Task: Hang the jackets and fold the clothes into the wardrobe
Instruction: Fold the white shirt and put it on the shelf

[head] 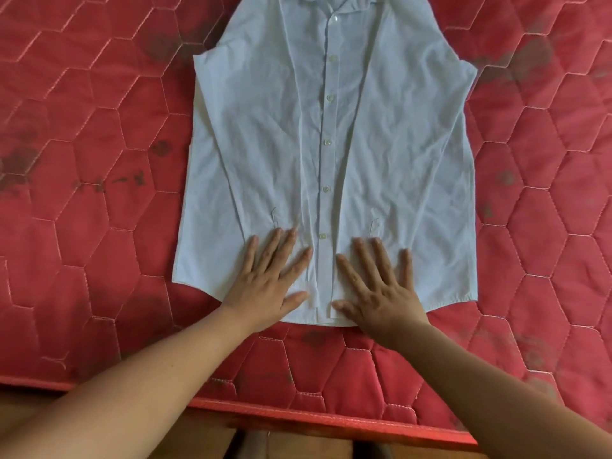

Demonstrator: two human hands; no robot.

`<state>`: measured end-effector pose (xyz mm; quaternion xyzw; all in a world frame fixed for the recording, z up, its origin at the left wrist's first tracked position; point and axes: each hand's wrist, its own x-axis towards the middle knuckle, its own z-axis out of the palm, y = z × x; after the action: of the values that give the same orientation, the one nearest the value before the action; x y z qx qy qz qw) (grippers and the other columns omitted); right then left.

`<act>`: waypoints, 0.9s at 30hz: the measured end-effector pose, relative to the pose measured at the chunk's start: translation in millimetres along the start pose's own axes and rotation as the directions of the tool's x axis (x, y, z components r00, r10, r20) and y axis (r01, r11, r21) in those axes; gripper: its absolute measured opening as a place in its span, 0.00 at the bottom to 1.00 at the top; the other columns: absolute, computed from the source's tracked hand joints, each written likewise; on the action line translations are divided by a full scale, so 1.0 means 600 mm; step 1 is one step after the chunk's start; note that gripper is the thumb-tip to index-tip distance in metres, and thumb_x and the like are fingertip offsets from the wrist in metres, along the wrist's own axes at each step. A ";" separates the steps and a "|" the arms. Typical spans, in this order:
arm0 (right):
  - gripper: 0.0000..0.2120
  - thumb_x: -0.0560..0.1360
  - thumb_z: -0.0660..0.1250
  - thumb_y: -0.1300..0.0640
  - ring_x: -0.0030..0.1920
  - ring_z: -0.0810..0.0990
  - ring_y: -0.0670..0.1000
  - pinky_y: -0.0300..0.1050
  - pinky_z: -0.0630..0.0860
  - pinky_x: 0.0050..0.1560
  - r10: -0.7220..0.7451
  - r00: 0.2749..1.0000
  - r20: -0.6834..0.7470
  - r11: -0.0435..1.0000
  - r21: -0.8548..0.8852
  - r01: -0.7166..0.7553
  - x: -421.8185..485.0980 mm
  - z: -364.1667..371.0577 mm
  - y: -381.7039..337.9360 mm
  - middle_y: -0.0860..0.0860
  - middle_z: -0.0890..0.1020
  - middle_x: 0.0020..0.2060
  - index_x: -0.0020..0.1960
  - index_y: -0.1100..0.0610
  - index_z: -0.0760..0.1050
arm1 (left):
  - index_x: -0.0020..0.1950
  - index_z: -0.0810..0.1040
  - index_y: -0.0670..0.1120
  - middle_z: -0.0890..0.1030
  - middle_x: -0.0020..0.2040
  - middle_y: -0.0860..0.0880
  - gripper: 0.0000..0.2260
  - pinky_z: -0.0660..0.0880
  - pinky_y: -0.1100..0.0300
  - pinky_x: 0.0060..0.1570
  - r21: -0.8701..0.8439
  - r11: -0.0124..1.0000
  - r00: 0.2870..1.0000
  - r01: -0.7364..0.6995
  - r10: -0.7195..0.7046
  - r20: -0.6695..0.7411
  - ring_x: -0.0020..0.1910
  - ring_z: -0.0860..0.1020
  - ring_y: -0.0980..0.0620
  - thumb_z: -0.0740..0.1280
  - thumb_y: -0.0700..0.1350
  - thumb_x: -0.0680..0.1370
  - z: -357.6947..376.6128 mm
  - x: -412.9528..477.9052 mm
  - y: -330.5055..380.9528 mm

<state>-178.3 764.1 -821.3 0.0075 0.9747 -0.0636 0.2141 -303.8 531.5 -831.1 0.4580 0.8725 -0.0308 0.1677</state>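
Pale cotton under both palms, nothing grasped: left hand (268,283) and right hand (381,289) flat, fingers (298,265) straight and spread, pressing the shirt (381,134) at its hem, either side of the button strip (326,188). Laid front up and buttoned on the red mattress (82,226), sleeves (251,144) folded inward along the body, cuffs (275,223) just above the hands, collar (318,1) partly out of view. Likely smoothing ahead of a fold. Risk from here: fresh creases from pushing thin cloth sideways; sleeves sliding out of line under an uneven stroke; a skewed fold from lifting one hem corner ahead of the other; marks on light fabric from the dark smudges (162,147) on the mattress. No wardrobe in view.
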 end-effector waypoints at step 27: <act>0.25 0.64 0.69 0.72 0.46 0.74 0.62 0.54 0.74 0.32 -0.145 0.921 -0.362 0.989 -0.022 0.147 -0.039 -0.054 0.061 0.59 0.74 0.52 0.58 0.59 0.72 | 0.56 0.75 0.45 0.80 0.48 0.49 0.15 0.79 0.54 0.27 -0.320 0.947 0.953 -0.004 -0.093 -0.288 0.40 0.82 0.48 0.68 0.33 0.72 -0.061 -0.051 -0.040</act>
<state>-169.3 804.5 -786.8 -0.0531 0.9951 -0.0798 0.0251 -316.7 500.8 -789.3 0.4044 0.8915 0.1756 0.1044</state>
